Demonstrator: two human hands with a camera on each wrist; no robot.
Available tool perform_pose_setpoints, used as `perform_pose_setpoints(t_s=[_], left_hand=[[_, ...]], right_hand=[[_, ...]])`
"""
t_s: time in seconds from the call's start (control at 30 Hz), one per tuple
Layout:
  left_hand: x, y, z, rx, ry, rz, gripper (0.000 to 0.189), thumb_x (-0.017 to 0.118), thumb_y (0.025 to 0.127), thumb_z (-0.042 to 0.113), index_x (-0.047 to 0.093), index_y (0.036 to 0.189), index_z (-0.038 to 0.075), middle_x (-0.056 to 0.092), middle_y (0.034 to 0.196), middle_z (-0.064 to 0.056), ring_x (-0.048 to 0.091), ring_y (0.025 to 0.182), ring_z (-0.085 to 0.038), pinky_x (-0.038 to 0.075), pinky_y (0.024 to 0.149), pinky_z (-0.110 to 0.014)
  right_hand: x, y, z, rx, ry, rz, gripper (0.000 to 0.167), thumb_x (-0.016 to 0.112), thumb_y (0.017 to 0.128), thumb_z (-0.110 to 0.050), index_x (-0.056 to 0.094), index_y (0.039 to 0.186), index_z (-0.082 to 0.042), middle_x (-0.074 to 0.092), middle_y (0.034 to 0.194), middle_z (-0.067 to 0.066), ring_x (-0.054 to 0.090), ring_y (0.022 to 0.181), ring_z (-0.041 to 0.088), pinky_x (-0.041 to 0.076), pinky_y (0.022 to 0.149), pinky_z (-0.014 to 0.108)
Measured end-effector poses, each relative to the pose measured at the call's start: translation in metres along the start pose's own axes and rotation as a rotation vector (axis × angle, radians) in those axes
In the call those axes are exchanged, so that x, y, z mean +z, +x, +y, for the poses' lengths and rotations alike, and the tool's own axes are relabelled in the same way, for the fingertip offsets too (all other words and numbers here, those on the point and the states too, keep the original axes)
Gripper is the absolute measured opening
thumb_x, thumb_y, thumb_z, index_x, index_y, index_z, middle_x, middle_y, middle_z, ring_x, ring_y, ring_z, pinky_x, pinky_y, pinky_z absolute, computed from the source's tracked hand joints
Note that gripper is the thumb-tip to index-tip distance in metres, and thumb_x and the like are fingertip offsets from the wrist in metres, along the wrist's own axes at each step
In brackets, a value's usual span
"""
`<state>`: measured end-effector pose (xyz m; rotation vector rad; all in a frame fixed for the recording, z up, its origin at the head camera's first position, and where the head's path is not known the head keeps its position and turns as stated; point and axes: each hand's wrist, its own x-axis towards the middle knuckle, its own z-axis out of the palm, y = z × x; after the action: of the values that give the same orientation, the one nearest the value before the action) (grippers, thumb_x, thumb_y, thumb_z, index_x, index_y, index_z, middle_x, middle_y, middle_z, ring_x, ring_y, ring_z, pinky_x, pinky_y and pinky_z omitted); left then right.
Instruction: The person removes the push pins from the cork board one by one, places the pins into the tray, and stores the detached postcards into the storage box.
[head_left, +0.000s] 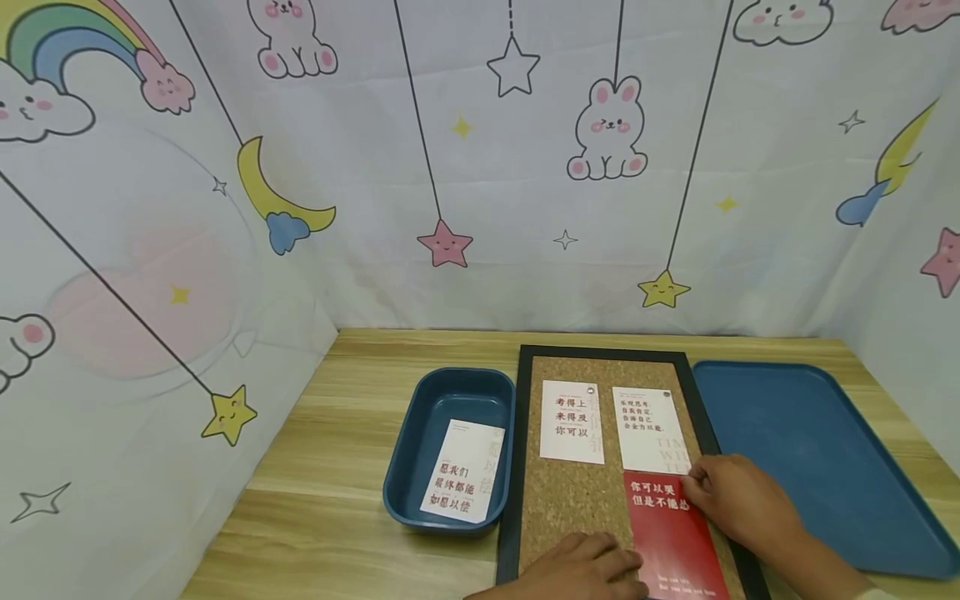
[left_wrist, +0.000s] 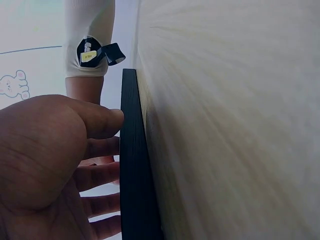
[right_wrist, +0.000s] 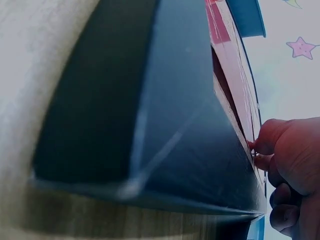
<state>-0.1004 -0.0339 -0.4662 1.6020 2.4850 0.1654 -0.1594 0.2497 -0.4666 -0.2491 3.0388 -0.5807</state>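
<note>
A black-framed cork board (head_left: 573, 500) lies on the table. Across its upper half are two white printed cards, a left one (head_left: 572, 446) and a right one (head_left: 641, 454), each with a small round tack at its top right corner. Below the right one lies a red card (head_left: 671, 550). My right hand (head_left: 750, 504) is at the red card's top right corner, thumb and finger pinching a tiny pin (right_wrist: 253, 152), mostly hidden. With loosely spread fingers, my left hand (head_left: 588, 571) rests on the board, fingertips at the red card's left edge.
Left of the board stands a blue bin (head_left: 401, 483) with another white card (head_left: 465, 471) inside. A flat blue tray (head_left: 795, 417) lies right of the board, under the right forearm. A white cartoon-print curtain (head_left: 510, 283) closes off the back and sides.
</note>
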Motion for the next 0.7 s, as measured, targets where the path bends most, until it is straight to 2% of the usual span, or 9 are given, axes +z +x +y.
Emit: perform_pose_setpoints(t_s=[0.3, 0.5, 0.7], left_hand=[[0.0002, -0.0009, -0.0003, 0.006, 0.025, 0.017, 0.050, 0.049, 0.103, 0.056, 0.051, 0.149, 0.036, 0.042, 0.154, 0.015, 0.037, 0.138, -0.005, 0.032, 0.110, -0.025], [-0.0005, 0.0002, 0.0005, -0.005, 0.021, 0.004, 0.050, 0.049, 0.103, 0.056, 0.050, 0.149, 0.037, 0.042, 0.154, 0.016, 0.037, 0.138, -0.004, 0.033, 0.110, -0.025], [-0.0011, -0.0001, 0.0016, -0.009, 0.027, 0.008, 0.050, 0.050, 0.102, 0.056, 0.051, 0.149, 0.038, 0.043, 0.154, 0.016, 0.037, 0.138, -0.004, 0.033, 0.110, -0.025]], right_hand=[[0.0021, 0.0029, -0.0008, 0.014, 0.003, 0.012, 0.019, 0.071, 0.088, -0.018, 0.058, 0.074, -0.015, 0.046, 0.057, -0.004, 0.045, 0.055, 0.015, 0.035, 0.050, 0.033], [0.0020, 0.0028, -0.0008, 0.006, 0.005, 0.024, 0.019, 0.070, 0.087, -0.017, 0.056, 0.074, -0.015, 0.046, 0.057, -0.004, 0.044, 0.054, 0.015, 0.035, 0.050, 0.033], [0.0036, 0.0037, -0.0004, -0.025, -0.003, 0.062, 0.028, 0.068, 0.084, -0.014, 0.047, 0.067, -0.016, 0.038, 0.055, -0.004, 0.037, 0.052, 0.013, 0.027, 0.050, 0.030]])
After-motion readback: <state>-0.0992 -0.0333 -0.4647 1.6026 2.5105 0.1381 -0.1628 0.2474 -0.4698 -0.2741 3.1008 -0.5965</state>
